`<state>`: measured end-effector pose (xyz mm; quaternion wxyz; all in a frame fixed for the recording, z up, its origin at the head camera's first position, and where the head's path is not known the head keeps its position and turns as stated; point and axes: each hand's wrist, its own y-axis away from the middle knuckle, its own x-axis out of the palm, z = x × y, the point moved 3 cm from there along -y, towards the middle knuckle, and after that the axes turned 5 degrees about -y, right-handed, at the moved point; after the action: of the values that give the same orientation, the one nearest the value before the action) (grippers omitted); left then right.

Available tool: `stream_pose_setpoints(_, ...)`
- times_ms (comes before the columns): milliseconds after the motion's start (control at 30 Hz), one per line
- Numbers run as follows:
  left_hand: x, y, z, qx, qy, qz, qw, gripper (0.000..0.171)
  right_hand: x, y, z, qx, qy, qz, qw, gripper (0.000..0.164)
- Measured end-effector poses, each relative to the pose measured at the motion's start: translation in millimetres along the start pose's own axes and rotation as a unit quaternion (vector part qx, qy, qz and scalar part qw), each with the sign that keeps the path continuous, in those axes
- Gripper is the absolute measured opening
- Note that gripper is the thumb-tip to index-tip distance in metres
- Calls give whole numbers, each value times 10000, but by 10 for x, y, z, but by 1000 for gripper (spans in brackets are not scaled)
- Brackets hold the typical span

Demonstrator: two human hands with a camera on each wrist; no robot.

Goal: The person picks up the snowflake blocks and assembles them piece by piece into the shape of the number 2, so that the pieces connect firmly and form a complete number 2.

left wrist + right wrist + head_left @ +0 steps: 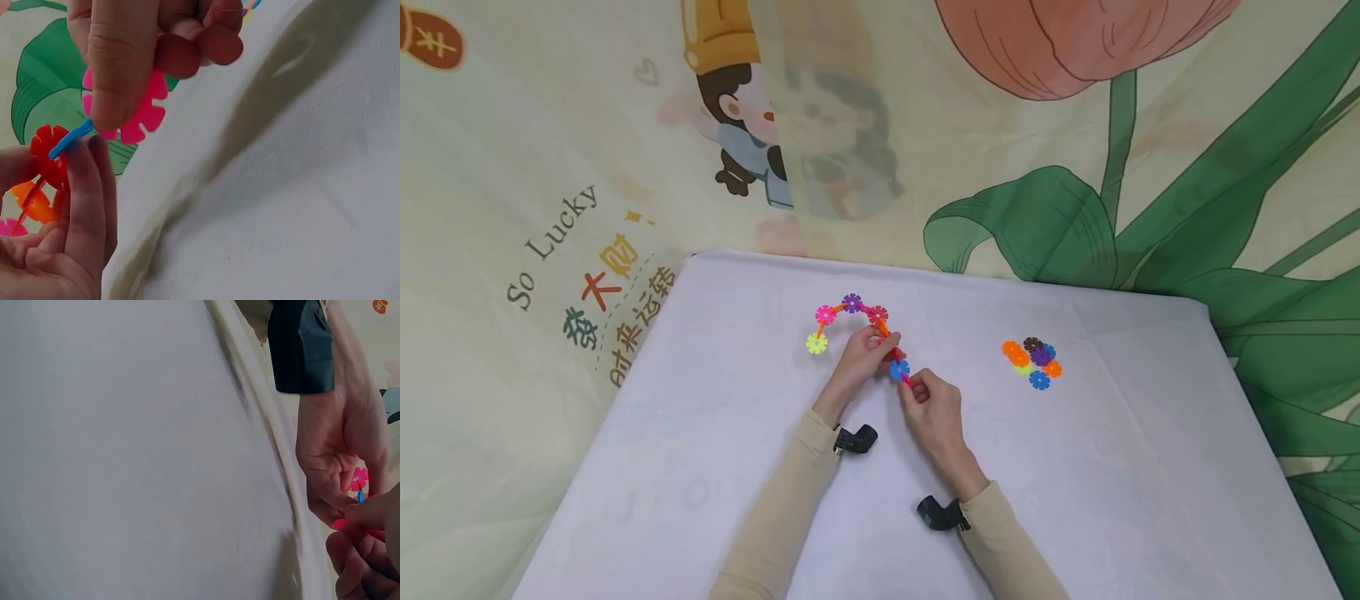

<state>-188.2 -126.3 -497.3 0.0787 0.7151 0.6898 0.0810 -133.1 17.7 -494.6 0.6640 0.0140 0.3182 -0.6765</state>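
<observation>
A chain of slotted snowflake discs curves away from the hands, with a yellow-green disc [817,342], a pink disc [825,315] and a purple disc [852,302] along it. My left hand [857,362] grips the near part of this chain, pinching around a red disc [44,147]. From that red disc a blue disc [75,137] sticks out, seen edge-on. My right hand [936,408] pinches a bright pink disc [153,109] between thumb and fingers, its edge meeting the blue disc. In the right wrist view, fingers mostly cover that joint.
To the right on the white-covered table [1150,467] lies a loose pile of discs, among them an orange disc [1012,351], a blue disc [1040,380] and a dark brown disc [1033,343]. A printed cloth backdrop [865,225] stands behind the table's far edge.
</observation>
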Motion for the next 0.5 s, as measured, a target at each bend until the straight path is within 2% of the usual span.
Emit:
stream_pose_setpoints(300,46,-4,-18,-3,21,430,9991,25,-71,-16,-20,-132,130,-163,9997,14)
stream_pose_setpoints(500,108,20,-41,58,-260,960,9950,23,-102,-17,-47,-56,88,-309,9995,14)
